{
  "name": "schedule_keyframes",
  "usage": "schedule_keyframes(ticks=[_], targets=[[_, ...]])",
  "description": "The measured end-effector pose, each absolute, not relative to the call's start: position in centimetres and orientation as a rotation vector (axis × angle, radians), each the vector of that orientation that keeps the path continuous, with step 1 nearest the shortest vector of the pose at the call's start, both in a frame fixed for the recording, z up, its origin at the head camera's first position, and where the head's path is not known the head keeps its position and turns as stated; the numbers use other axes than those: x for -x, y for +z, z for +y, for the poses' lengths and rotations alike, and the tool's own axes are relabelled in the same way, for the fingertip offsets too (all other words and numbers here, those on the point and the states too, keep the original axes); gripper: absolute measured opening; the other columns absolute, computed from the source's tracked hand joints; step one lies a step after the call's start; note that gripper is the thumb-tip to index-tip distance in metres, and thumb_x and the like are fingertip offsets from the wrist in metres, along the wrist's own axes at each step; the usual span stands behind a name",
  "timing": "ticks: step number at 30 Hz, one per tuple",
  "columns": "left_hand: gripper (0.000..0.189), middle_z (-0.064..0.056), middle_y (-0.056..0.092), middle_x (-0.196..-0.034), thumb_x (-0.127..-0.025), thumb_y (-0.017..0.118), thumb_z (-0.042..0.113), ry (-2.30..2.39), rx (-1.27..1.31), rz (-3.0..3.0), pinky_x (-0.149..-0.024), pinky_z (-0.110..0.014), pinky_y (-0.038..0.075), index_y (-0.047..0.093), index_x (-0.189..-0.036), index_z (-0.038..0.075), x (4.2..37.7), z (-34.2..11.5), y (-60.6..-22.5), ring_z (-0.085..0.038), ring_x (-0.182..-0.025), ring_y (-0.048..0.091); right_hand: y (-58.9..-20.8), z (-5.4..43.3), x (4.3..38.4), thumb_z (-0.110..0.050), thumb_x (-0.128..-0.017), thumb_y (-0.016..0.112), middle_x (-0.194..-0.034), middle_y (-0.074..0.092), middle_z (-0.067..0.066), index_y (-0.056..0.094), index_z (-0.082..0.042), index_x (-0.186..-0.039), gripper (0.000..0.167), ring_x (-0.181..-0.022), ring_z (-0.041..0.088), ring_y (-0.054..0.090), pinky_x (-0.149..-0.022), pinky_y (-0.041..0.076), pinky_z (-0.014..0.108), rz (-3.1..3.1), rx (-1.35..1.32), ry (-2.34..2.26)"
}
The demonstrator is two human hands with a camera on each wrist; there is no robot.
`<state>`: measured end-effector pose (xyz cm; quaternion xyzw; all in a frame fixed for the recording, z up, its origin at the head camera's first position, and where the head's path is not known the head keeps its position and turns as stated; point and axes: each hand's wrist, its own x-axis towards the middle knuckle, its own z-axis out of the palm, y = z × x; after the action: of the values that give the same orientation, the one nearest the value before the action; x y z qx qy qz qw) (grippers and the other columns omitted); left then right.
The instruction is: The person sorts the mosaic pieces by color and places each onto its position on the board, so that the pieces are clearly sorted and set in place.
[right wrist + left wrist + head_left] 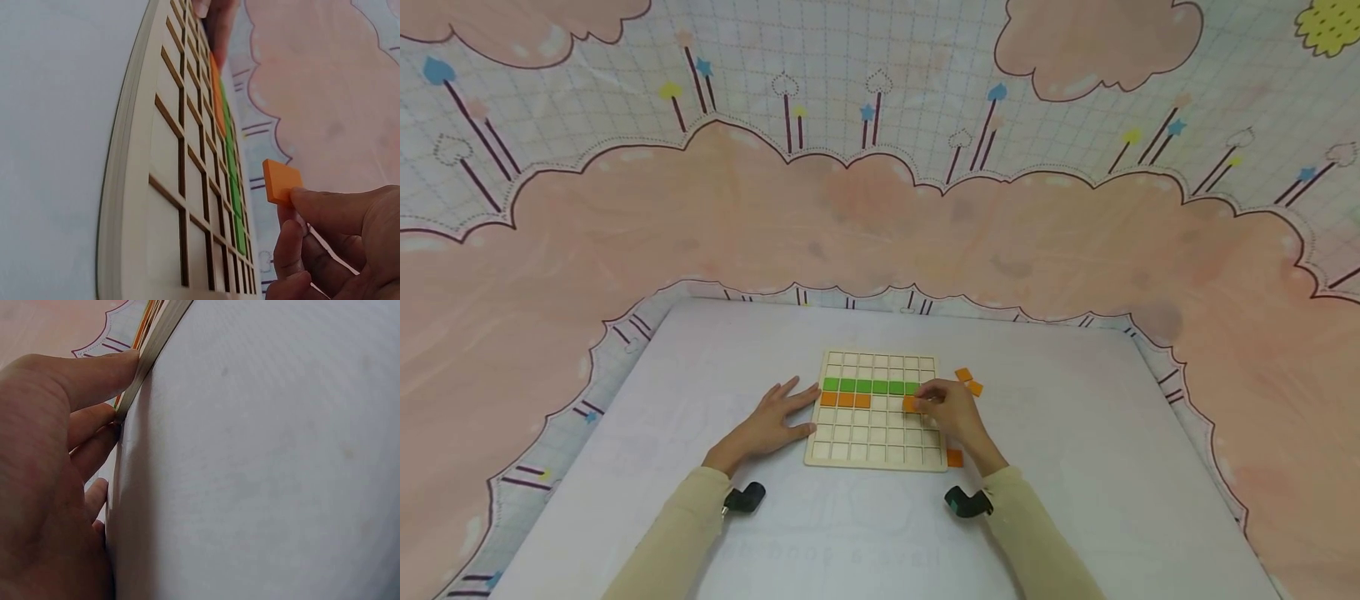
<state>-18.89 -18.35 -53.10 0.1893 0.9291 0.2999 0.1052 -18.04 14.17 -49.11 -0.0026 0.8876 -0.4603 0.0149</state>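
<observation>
A wooden grid board (850, 457) lies flat on the white table, with a row of green square tiles (864, 386) across it. Below that row, three orange tiles (846, 400) fill cells from the left end. My right hand (953, 410) pinches an orange square tile (282, 182) between thumb and fingers, held above the board's right side. With fingers spread, my left hand (772, 419) rests at the board's left edge. In the left wrist view its thumb and fingertips (128, 362) touch the board's side.
Two loose orange tiles (964, 375) lie beyond the board's upper right corner. Another orange tile (955, 458) sits by its lower right edge. A patterned cloth (880, 217) hangs behind the white table (1112, 433).
</observation>
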Motion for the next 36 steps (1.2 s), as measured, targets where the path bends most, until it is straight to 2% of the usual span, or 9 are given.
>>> schedule_keyframes(ticks=[11, 22, 31, 36], targets=[[0.067, -0.004, 0.036, -0.159, -0.092, 0.067, 0.036, 0.886, -0.539, 2.743, -0.123, -0.061, 0.005, 0.041, -0.15, 0.017, 18.8, -18.4, -52.9, -0.037, -0.153, 0.008, -49.2, 12.5, 18.3, -0.008, -0.086, 0.074, -0.086, 0.073, 0.004, 0.074, -0.009, -0.09, 0.004, -0.074, 0.012, 0.062, -0.068, 0.052, 0.025, 2.739, 0.087, -1.498], [0.068, -0.004, 0.034, -0.16, -0.092, 0.068, 0.034, 0.891, -0.515, 2.731, -0.122, -0.064, 0.006, 0.039, -0.151, 0.018, 18.7, -18.4, -52.8, -0.039, -0.153, 0.007, -49.5, 11.0, 18.9, -0.009, -0.086, 0.074, -0.091, 0.073, 0.004, 0.075, -0.01, -0.091, 0.005, -0.083, 0.015, 0.064, -0.078, 0.054, 0.03, 2.747, 0.048, -1.485], [0.066, -0.004, 0.035, -0.159, -0.092, 0.068, 0.032, 0.903, -0.53, 2.736, -0.122, -0.064, 0.006, 0.042, -0.15, 0.015, 18.7, -18.3, -52.6, -0.039, -0.153, 0.008, -49.9, 9.9, 19.6, -0.009, -0.088, 0.072, -0.091, 0.073, 0.003, 0.077, -0.01, -0.093, 0.008, -0.083, 0.016, 0.062, -0.077, 0.052, 0.031, 2.761, 0.054, -1.453], [0.066, -0.004, 0.035, -0.159, -0.092, 0.068, 0.033, 0.908, -0.528, 2.73, -0.123, -0.063, 0.005, 0.042, -0.15, 0.015, 18.6, -18.2, -52.3, -0.038, -0.153, 0.008, -50.3, 9.7, 19.6, -0.008, -0.087, 0.07, -0.088, 0.072, 0.001, 0.076, -0.009, -0.092, 0.008, -0.08, 0.015, 0.06, -0.073, 0.05, 0.028, 2.75, 0.036, -1.455]])
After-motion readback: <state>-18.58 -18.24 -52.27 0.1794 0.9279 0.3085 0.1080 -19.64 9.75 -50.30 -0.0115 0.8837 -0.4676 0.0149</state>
